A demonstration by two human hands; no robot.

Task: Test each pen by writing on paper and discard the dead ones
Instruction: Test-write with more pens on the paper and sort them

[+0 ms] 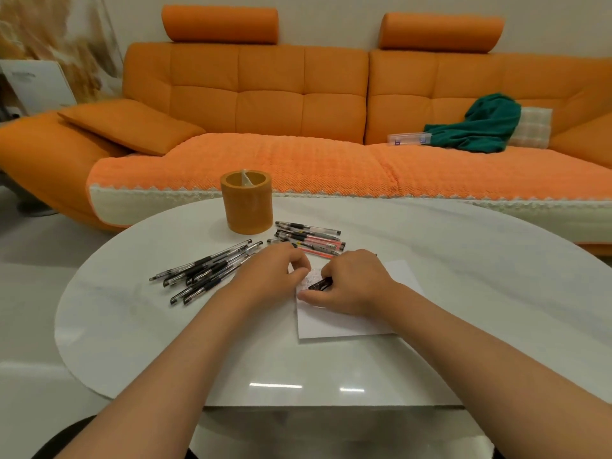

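A black pen (319, 285) grasped in fingers of the right hand (351, 286), low over scribbled paper (331, 324) on the white tabletop (463, 276), left hand (275, 276) curled at the paper's edge, its grasp impossible to tell, loose pens (202, 273) to the left, second pile (308, 238) beyond, orange cup (246, 202) behind.

No legible text — only faint marks

The paper (347, 323) on the tabletop (463, 260) carries small ink scribbles at its far left part, just beside the pen (319, 285), forming no word or number. A white box (36, 84) far left bears a dark printed line — too blurred to read. The clear plastic case (409, 139) on the sofa (265, 94), far right, has blue label patches, too small to make out.
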